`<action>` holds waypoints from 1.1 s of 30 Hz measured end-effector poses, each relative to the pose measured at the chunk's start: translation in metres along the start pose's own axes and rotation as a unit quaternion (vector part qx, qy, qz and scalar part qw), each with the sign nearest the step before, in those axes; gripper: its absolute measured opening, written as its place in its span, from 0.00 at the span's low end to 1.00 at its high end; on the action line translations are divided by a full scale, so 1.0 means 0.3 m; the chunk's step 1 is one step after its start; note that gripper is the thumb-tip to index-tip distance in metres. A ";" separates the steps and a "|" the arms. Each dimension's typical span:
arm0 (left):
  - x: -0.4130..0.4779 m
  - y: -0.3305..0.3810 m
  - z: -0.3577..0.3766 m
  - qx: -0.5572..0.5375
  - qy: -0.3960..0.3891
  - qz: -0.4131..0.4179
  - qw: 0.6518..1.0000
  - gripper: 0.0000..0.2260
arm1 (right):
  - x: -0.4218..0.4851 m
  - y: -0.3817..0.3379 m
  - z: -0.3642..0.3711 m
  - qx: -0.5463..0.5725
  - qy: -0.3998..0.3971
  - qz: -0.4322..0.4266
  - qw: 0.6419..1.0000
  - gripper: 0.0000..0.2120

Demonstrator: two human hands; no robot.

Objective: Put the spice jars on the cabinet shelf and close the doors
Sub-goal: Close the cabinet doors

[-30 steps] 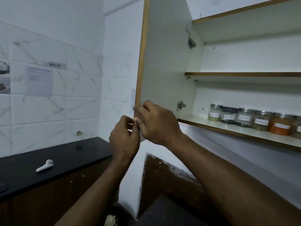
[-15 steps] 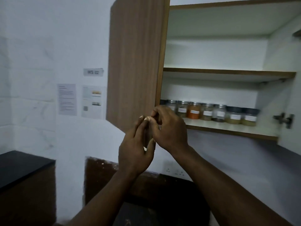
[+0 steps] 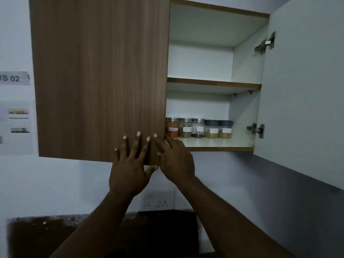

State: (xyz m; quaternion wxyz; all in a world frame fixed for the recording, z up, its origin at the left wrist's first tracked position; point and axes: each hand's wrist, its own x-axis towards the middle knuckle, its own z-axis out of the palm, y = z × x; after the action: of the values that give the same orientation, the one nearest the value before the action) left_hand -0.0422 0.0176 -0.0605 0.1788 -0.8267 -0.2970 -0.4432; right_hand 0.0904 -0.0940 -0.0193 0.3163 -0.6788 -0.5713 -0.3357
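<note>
The wood-grain left cabinet door [image 3: 100,77] now covers the cabinet's left half. My left hand [image 3: 130,164] lies flat on its lower right corner with fingers spread. My right hand [image 3: 176,161] touches the same door's lower right edge, fingers apart. Several labelled spice jars [image 3: 199,128] stand in a row on the lower shelf [image 3: 219,144]; more may be hidden behind the door. The right door [image 3: 305,90] stands wide open, showing its white inner face and hinges.
An upper shelf [image 3: 214,83] holds nothing visible. Paper notices [image 3: 16,125] hang on the white wall to the left. A wall socket [image 3: 158,202] sits below the cabinet, above a dark counter [image 3: 93,231].
The left door has swung from wide open to almost shut. Both hands went from gripping its edge to pressing on its front. My view turned right, toward the cabinet.
</note>
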 end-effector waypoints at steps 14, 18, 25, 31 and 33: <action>0.140 -0.047 0.155 0.046 -0.123 -0.007 0.991 0.46 | 0.135 -0.009 0.190 -0.104 -0.113 0.119 0.981 0.41; 0.134 -0.043 0.168 0.046 -0.116 -0.008 0.992 0.47 | 0.140 0.000 0.204 -0.102 -0.102 0.117 0.983 0.39; 0.136 -0.033 0.155 0.045 -0.124 -0.012 0.991 0.46 | 0.144 -0.007 0.183 -0.109 -0.129 0.124 0.978 0.40; 0.160 -0.043 0.110 0.015 -0.155 -0.015 0.988 0.44 | 0.140 -0.006 0.158 -0.118 -0.180 0.127 0.968 0.40; 0.161 -0.046 0.093 0.002 -0.168 -0.017 0.986 0.44 | 0.128 -0.001 0.146 -0.129 -0.187 0.118 0.967 0.39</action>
State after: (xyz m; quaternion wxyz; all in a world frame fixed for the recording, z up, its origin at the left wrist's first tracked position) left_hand -0.0129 0.0598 -0.0345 0.1208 -0.8836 -0.3380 -0.3007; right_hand 0.0989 -0.0367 -0.0130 0.1509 -0.8275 -0.4875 -0.2343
